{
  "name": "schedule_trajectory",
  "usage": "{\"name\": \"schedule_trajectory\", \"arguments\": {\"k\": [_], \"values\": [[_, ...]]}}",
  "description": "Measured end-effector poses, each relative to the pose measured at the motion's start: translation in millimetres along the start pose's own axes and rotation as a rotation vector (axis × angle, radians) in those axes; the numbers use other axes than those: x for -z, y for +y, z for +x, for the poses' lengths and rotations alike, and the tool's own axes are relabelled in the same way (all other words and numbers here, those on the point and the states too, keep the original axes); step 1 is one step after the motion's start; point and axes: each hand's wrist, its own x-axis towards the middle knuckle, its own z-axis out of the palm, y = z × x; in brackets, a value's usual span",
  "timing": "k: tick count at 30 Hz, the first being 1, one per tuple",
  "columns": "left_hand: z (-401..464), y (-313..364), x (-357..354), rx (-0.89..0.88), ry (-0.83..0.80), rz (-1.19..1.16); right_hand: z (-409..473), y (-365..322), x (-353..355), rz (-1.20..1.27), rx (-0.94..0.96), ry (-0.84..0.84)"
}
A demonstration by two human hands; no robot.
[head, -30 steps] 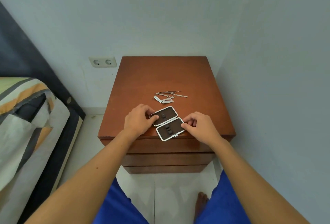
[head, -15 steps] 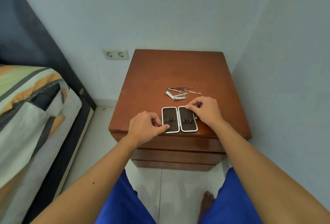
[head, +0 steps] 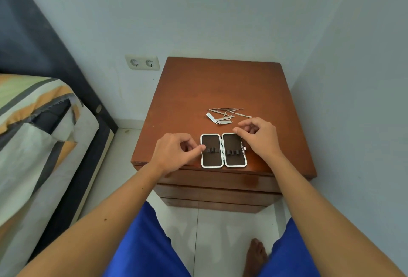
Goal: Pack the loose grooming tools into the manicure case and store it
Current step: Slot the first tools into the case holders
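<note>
The manicure case (head: 212, 159) lies open and flat near the front edge of the wooden nightstand (head: 220, 84). It has a white rim and two dark halves with elastic loops, and nothing sits in the loops. My left hand (head: 174, 151) is at its left side, thumb tip touching the left rim and fingers loosely curled. My right hand (head: 260, 137) hovers over the case's far right corner with fingers loosely curled and holding nothing. The loose grooming tools (head: 223, 117), clippers, small scissors and thin metal sticks, lie in a small pile just behind the case.
A bed (head: 33, 133) with a striped cover stands to the left, beside a dark headboard. A double wall socket (head: 142, 63) sits left of the nightstand. The wall runs close along the nightstand's right side. Drawer fronts (head: 216, 190) show below the top. My bare foot (head: 256, 257) is on the tiled floor.
The case was turned from a slant to square with the front edge. My right hand has lifted off its right half, and my left hand has eased to a thumb touch.
</note>
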Motion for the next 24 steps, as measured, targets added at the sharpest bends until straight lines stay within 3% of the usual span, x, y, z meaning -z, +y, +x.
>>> {"name": "schedule_trajectory", "arguments": {"k": [3, 10, 14, 19, 24], "values": [[12.4, -4.6, -2.0, -0.034, 0.09, 0.048, 9.6, -4.2, -3.6, -0.004, 0.029, 0.006], [28.8, -16.7, -10.8, -0.107, 0.076, 0.101, 42.5, -24.6, -26.0, -0.217, 0.202, -0.194], [32.4, -18.2, -13.7, -0.14, 0.069, 0.125, 44.2, -23.2, -25.1, -0.264, 0.233, -0.215], [32.3, -19.3, -15.5, -0.143, 0.091, 0.12, 24.7, -24.2, -9.0, -0.045, 0.162, -0.056], [30.4, -17.7, -17.4, -0.166, 0.11, 0.16, -4.2, -24.1, 1.1, 0.111, 0.094, -0.093]]}}
